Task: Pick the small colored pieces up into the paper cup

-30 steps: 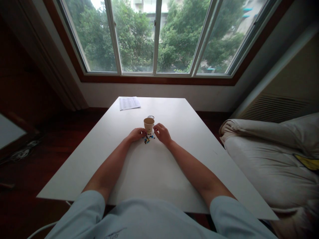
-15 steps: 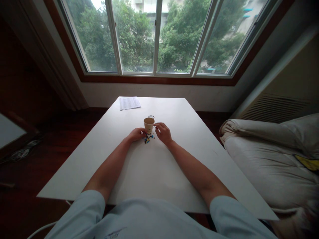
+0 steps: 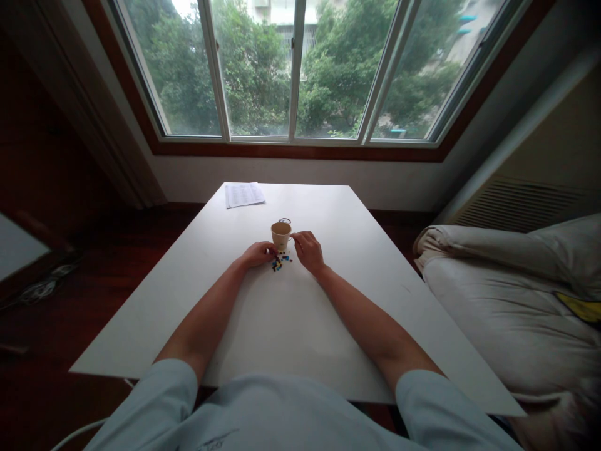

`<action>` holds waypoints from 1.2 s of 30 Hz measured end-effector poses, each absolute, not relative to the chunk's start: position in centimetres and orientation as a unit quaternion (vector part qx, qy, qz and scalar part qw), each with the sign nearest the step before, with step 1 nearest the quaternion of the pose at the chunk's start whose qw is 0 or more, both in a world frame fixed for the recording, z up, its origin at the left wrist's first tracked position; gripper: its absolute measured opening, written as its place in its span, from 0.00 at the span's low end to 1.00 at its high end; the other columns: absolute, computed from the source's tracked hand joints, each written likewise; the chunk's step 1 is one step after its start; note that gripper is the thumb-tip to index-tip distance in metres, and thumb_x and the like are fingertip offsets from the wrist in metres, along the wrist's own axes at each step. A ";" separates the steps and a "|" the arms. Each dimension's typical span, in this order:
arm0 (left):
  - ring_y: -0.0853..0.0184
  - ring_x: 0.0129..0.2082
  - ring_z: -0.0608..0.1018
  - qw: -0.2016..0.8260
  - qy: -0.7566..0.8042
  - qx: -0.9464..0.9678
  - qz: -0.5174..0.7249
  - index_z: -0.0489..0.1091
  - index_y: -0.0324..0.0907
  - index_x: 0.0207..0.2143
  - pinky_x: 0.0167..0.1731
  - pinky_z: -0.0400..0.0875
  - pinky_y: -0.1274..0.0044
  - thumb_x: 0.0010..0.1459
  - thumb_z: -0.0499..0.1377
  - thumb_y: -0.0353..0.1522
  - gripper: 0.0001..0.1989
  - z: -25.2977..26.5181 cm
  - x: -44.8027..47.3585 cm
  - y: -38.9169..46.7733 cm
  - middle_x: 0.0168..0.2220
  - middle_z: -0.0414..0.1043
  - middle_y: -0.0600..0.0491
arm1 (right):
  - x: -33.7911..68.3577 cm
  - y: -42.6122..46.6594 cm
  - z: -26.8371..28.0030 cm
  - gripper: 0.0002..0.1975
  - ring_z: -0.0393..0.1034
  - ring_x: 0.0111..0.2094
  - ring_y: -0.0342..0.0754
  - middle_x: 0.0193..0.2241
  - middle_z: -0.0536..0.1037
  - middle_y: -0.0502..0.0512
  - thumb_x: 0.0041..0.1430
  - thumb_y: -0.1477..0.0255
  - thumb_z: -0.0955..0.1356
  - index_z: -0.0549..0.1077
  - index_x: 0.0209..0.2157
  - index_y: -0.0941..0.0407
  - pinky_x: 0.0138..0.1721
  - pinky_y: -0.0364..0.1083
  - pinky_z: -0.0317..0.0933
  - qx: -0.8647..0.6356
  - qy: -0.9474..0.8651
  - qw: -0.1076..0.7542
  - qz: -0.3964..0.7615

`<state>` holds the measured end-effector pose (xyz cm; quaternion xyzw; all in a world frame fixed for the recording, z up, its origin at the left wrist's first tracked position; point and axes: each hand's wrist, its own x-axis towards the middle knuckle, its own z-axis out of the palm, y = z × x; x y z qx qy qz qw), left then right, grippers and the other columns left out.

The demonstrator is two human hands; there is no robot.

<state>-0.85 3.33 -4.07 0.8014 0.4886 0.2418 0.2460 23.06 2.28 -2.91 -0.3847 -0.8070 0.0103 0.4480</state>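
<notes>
A tan cup [image 3: 281, 237] stands upright on the white table [image 3: 300, 332]. In front of its base lies a small scatter of tiny black, blue and yellow pieces [image 3: 278, 263], too small to name. My left hand [image 3: 260, 253] rests at the left edge of these pieces, its fingers curled together; whatever is in them is hidden. Close against the cup's right side, my right hand [image 3: 307, 250] has thumb and forefinger pinched together near the rim. A thin pale curve shows by those fingertips, and I cannot tell whether it belongs to the cup.
Behind the cup lies a thin dark loop [image 3: 284, 220]. Printed sheets of paper [image 3: 245, 195] sit at the table's far left corner. A padded pale seat [image 3: 507, 300] stands to the right of the table, and a wide window is beyond it.
The fingers of my right hand have closed from a loose, parted curl into a pinch beside the cup. My left hand and the cup look almost unmoved.
</notes>
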 end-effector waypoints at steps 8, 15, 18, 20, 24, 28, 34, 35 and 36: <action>0.69 0.28 0.71 0.226 0.504 0.796 0.247 0.80 0.43 0.38 0.32 0.66 0.78 0.52 0.58 0.34 0.13 -4.3 -0.8 3.8 0.31 0.77 0.55 | 22.8 2.2 -2.2 0.27 0.51 0.68 0.57 0.65 0.63 0.60 0.70 0.67 0.61 0.58 0.68 0.53 0.67 0.61 0.52 -0.353 -0.827 0.437 -0.023; 0.70 0.28 0.71 0.246 0.487 0.800 0.250 0.79 0.42 0.39 0.31 0.65 0.79 0.53 0.59 0.36 0.13 -4.5 -0.5 3.8 0.31 0.77 0.54 | 22.2 3.0 -2.7 0.31 0.41 0.72 0.58 0.70 0.55 0.58 0.70 0.63 0.62 0.54 0.70 0.53 0.69 0.62 0.44 -0.363 -0.851 0.378 -0.038; 0.70 0.29 0.72 0.261 0.470 0.805 0.252 0.79 0.42 0.41 0.32 0.66 0.79 0.53 0.60 0.36 0.14 -4.5 -0.7 3.8 0.32 0.77 0.54 | 22.2 3.1 -2.8 0.28 0.43 0.71 0.57 0.69 0.57 0.56 0.70 0.63 0.61 0.57 0.69 0.51 0.69 0.62 0.43 -0.361 -0.850 0.380 -0.043; 0.69 0.29 0.71 0.265 0.461 0.809 0.250 0.79 0.43 0.43 0.32 0.66 0.79 0.53 0.61 0.36 0.16 -4.5 -0.9 4.0 0.34 0.77 0.54 | 22.5 3.0 -2.8 0.25 0.48 0.70 0.56 0.68 0.60 0.56 0.71 0.65 0.60 0.59 0.67 0.50 0.68 0.60 0.45 -0.361 -0.839 0.405 -0.043; 0.69 0.29 0.71 0.270 0.447 0.818 0.241 0.79 0.45 0.45 0.32 0.66 0.79 0.53 0.61 0.37 0.18 -4.5 -1.3 4.2 0.36 0.77 0.54 | 23.1 3.2 -3.2 0.18 0.61 0.61 0.56 0.58 0.71 0.59 0.70 0.69 0.61 0.70 0.58 0.52 0.62 0.58 0.55 -0.393 -0.802 0.450 -0.029; 0.69 0.29 0.71 0.276 0.435 0.825 0.233 0.79 0.44 0.45 0.32 0.65 0.79 0.53 0.61 0.37 0.18 -4.3 -1.7 4.2 0.35 0.76 0.53 | 23.6 4.3 -4.6 0.10 0.68 0.48 0.54 0.42 0.78 0.59 0.68 0.72 0.64 0.77 0.43 0.54 0.52 0.54 0.61 -0.439 -0.811 0.388 0.001; 0.70 0.30 0.71 0.281 0.424 0.825 0.247 0.79 0.43 0.45 0.33 0.65 0.79 0.51 0.60 0.34 0.18 -4.8 -1.7 4.5 0.36 0.76 0.53 | 23.8 5.3 -6.3 0.06 0.67 0.45 0.52 0.40 0.77 0.56 0.61 0.72 0.70 0.79 0.40 0.52 0.48 0.50 0.61 -0.455 -0.844 0.281 0.039; 0.70 0.29 0.70 0.277 0.429 0.823 0.250 0.79 0.43 0.44 0.32 0.65 0.79 0.52 0.60 0.34 0.18 -5.0 -1.7 4.6 0.36 0.76 0.53 | 23.8 5.3 -6.3 0.07 0.67 0.45 0.52 0.40 0.76 0.56 0.61 0.71 0.70 0.79 0.41 0.52 0.48 0.49 0.61 -0.454 -0.847 0.276 0.041; 0.70 0.29 0.70 0.272 0.435 0.821 0.251 0.79 0.43 0.44 0.32 0.65 0.79 0.52 0.59 0.34 0.17 -5.1 -1.6 4.6 0.35 0.76 0.53 | 23.8 5.2 -6.3 0.07 0.67 0.45 0.52 0.40 0.76 0.56 0.61 0.71 0.71 0.79 0.41 0.52 0.48 0.49 0.61 -0.452 -0.849 0.272 0.042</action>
